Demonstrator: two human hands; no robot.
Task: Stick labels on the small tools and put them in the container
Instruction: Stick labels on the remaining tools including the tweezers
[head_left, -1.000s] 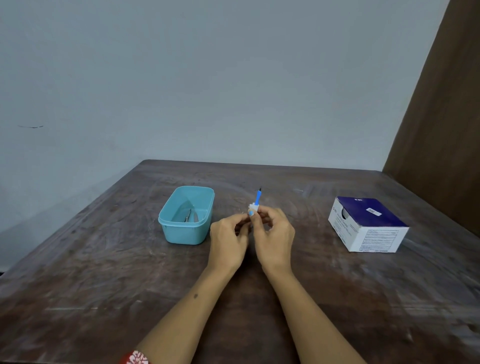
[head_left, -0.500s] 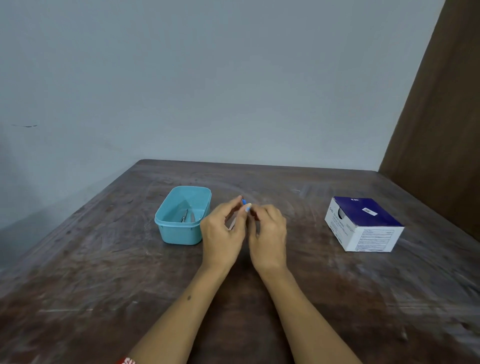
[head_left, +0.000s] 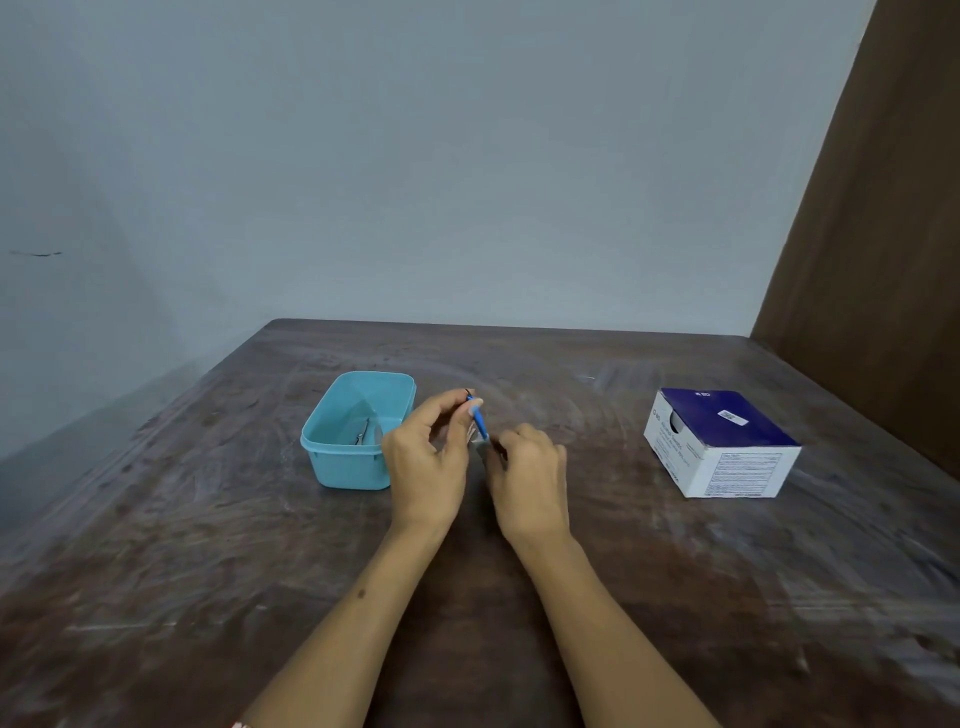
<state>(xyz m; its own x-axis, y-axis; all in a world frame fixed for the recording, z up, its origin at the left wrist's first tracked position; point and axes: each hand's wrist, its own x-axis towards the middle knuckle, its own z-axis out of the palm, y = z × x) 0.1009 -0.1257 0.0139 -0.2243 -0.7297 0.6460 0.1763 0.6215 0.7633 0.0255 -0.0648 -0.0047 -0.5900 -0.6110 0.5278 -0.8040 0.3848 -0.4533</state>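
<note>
beside the teal container (head_left: 347, 470), blue tool (head_left: 481, 423) between both hands' fingers (head_left: 457, 410)

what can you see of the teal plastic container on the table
The teal plastic container is a small rectangular tub with rounded corners, a rim lip and no lid. It stands upright on the scuffed dark wooden table, left of both hands. A small metal tool lies inside. The left hand overlaps its right corner; contact is unclear.

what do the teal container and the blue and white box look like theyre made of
Teal container: apparently moulded plastic, going by its even colour, rounded corners, lipped rim and soft sheen.
Blue and white box: probably printed cardboard, with sharp folded edges, flat matt faces and printed text on its side.
</note>
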